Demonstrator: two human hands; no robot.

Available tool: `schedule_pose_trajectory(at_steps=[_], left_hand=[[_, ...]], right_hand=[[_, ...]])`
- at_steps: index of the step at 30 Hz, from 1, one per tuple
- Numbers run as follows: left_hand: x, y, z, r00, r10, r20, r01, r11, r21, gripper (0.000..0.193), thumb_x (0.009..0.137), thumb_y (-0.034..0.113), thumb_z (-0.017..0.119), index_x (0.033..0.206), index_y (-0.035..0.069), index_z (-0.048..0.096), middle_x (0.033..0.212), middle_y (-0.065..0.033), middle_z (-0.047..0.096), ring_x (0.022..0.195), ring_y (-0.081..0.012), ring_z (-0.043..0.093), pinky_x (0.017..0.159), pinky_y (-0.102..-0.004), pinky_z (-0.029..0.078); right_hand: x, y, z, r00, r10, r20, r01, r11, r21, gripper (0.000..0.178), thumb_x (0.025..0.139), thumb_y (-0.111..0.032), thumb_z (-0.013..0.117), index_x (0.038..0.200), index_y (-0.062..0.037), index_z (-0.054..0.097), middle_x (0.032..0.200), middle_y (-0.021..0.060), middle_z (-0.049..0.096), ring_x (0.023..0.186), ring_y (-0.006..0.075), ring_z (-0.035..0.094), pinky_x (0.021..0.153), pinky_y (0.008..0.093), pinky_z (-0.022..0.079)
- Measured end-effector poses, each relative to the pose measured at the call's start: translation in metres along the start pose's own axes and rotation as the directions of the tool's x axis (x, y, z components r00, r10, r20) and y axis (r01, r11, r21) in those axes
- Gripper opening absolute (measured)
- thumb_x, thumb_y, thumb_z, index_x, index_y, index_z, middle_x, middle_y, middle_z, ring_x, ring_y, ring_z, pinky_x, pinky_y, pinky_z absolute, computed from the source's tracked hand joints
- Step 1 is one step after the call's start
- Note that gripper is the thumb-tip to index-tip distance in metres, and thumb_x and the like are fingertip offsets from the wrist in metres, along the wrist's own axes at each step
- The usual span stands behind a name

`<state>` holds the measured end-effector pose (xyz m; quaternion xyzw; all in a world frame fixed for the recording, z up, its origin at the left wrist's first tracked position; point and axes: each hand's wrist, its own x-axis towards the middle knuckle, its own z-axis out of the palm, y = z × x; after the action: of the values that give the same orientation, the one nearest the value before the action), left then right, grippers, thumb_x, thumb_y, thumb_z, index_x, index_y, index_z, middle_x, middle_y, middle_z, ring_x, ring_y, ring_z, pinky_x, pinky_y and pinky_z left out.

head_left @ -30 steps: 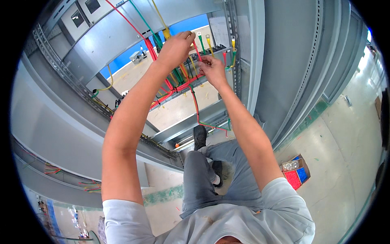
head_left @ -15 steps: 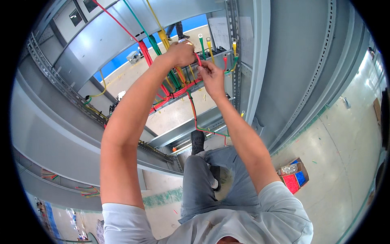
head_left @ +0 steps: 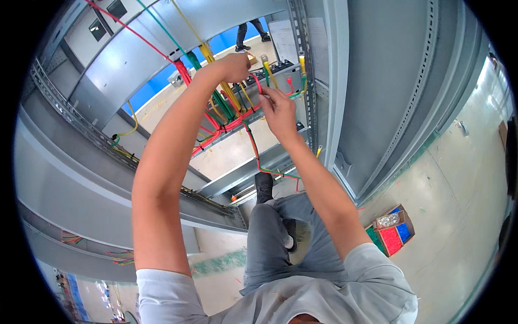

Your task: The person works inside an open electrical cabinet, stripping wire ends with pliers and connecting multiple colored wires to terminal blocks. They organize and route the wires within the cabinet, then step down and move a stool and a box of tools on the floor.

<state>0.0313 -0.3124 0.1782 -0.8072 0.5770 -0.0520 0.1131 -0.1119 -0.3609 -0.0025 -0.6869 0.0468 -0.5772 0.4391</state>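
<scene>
A short length of red wire (head_left: 257,83) runs between my two hands inside the grey metal cabinet. My left hand (head_left: 236,67) is closed around its upper part, its fingertips hidden from me. Lower down, my right hand (head_left: 280,112) pinches the same wire between thumb and fingers. Just beyond them stand upright yellow and green wires with ring lugs (head_left: 265,63), and a red-sleeved wire end (head_left: 290,84). To the left and below, a red bundle (head_left: 183,73), a green bundle (head_left: 220,102) and a yellow bundle (head_left: 207,53) come down to a crossbar (head_left: 216,137).
Cabinet posts and a perforated rail (head_left: 305,59) flank my right arm. A carton (head_left: 393,237) with red, blue and green pieces and metal parts sits on the floor at right. Beyond the cabinet, another person's legs (head_left: 243,38) show. A lower metal beam (head_left: 237,167) crosses near my shoe.
The view has shifted slightly, so the cabinet appears farther left. My hands remain on the red wire, the right slightly lower. The other person's legs have moved right.
</scene>
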Motion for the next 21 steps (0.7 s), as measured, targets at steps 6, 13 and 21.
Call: schedule_pose_trajectory(at_steps=[6, 13, 21], left_hand=[[-0.053, 0.045, -0.031, 0.904, -0.050, -0.425, -0.202, 0.826, -0.527, 0.034, 0.098, 0.015, 0.061, 0.124, -0.003, 0.070, 0.111, -0.0190, 0.076, 0.103, -0.0272, 0.072, 0.095, -0.0393, 0.055], [-0.041, 0.035, -0.020, 0.940, -0.008, -0.342, -0.263, 0.623, -0.737, 0.037, 0.104, 0.024, 0.065, 0.128, -0.004, 0.066, 0.110, -0.0144, 0.075, 0.094, -0.0192, 0.074, 0.088, -0.0321, 0.058], [-0.007, 0.021, -0.005, 0.935, -0.284, -0.212, -0.126, 0.290, -0.949, 0.031, 0.103, 0.022, 0.066, 0.124, -0.001, 0.066, 0.106, -0.0136, 0.073, 0.090, -0.0218, 0.076, 0.082, -0.0319, 0.062]], right_hand=[[0.000, 0.002, -0.013, 0.975, -0.130, -0.180, 0.096, 0.978, -0.186, 0.028, 0.096, -0.003, 0.066, 0.124, 0.0023, 0.069, 0.103, 0.0205, 0.072, 0.088, 0.0307, 0.074, 0.076, 0.0382, 0.057], [0.014, 0.000, -0.002, 0.997, -0.006, -0.079, -0.014, 0.970, -0.244, 0.030, 0.095, -0.002, 0.066, 0.124, 0.0017, 0.069, 0.110, 0.0233, 0.072, 0.088, 0.0324, 0.075, 0.076, 0.0390, 0.058], [0.026, 0.038, -0.002, 0.999, 0.050, -0.004, -0.050, 0.998, 0.046, 0.024, 0.098, -0.004, 0.065, 0.120, 0.0051, 0.069, 0.108, 0.0120, 0.075, 0.083, 0.0166, 0.075, 0.072, 0.0297, 0.060]])
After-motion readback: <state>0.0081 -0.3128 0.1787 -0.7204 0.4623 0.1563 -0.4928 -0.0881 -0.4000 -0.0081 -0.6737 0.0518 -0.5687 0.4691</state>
